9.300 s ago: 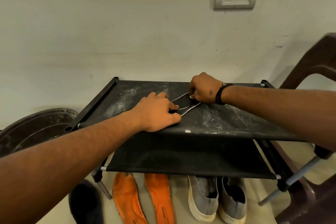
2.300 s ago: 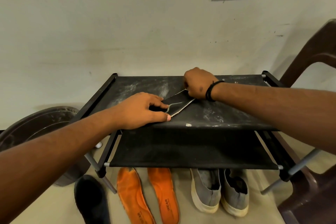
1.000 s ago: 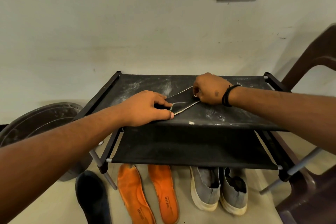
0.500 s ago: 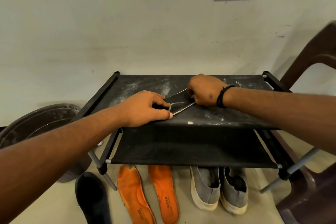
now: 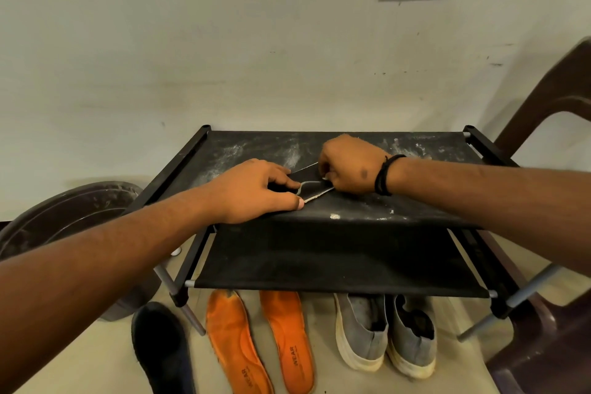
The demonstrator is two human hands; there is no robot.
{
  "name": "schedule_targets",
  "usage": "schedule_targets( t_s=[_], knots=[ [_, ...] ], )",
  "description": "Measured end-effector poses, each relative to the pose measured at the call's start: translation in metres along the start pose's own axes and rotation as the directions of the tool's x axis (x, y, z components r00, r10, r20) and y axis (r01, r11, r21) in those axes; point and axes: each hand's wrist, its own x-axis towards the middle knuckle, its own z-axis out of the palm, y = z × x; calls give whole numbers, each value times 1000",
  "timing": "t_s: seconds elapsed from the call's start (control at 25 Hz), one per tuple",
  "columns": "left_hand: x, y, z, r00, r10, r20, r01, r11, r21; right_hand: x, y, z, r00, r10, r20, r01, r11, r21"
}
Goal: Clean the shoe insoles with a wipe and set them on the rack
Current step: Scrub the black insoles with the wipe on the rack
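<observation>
Black insole (image 5: 308,184) w/ pale edge flat on dusty black rack (image 5: 415,198) top shelf; 2 orange insoles (image 5: 260,342) + dark insole (image 5: 161,352) on floor below, wipe not discernible

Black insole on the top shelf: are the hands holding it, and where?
Left hand pins one end of the black insole flat; right hand is curled at its far end, a wipe not visible.
</observation>
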Motion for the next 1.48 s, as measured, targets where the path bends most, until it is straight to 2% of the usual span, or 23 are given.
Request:
schedule_targets(
  t_s=[0.12, 0.32, 0.44, 0.52, 0.6, 0.72, 0.8, 0.92, 1.0, 1.08, 1.16, 1.24, 1.32, 1.4, 1.48],
  knots=[
    [1, 0, -1, 1000, 7, 7, -7, 1000, 10, -5, -16, -3, 997, -58, 48, 50, 987, 153],
    [1, 3, 0, 1000, -14, -3, 14, 1000, -5, 10, 25, -1, 989, 142, -29, -143, 988, -49],
    [0, 2, 0, 1000, -5, 0, 5, 1000, -3, 10, 6, 1, 997, 74, -9, -75, 996, -46],
    [0, 1, 0, 1000, 3, 8, -3, 1000, 3, 3, -12, 1, 1000, 2, 23, -3, 997, 71],
    [2, 1, -1, 1000, 4, 4, -4, 1000, -2, 1, -6, 0, 999, -3, 47, -4, 990, 140],
    [1, 3, 0, 1000, -9, -6, 9, 1000, -15, 10, 27, -2, 988, 154, -16, -154, 988, 12],
    [0, 3, 0, 1000, -4, -3, 4, 1000, -11, 12, 33, -1, 980, 194, -48, -197, 979, -60],
    [-1, 1, -1, 1000, 2, 8, -2, 1000, 1, 6, 1, 4, 999, 49, -14, -50, 999, -19],
    [0, 1, -1, 1000, 9, 9, -10, 1000, 15, -1, -13, 4, 1000, -14, 9, 13, 996, 85],
    [1, 3, -1, 1000, 0, 6, 0, 1000, 9, 3, -1, 1, 998, 49, 29, -51, 996, 79],
    [0, 3, -1, 1000, -10, -2, 10, 1000, -2, 11, 20, -4, 986, 169, -17, -169, 985, -46],
    [1, 4, -1, 1000, -13, -3, 13, 1000, 9, 14, 26, -4, 974, 220, -53, -225, 969, -103],
    [0, 5, 0, 1000, -14, 2, 14, 1000, 24, 13, 7, 0, 985, 166, -37, -168, 983, -72],
    [0, 5, 0, 1000, -4, 6, 4, 1000, 27, 9, -13, 6, 997, 78, -22, -76, 996, 48],
    [1, 5, -1, 1000, 3, -4, -3, 1000, 25, 8, -11, 5, 998, 63, 25, -66, 990, 125]
  ],
)
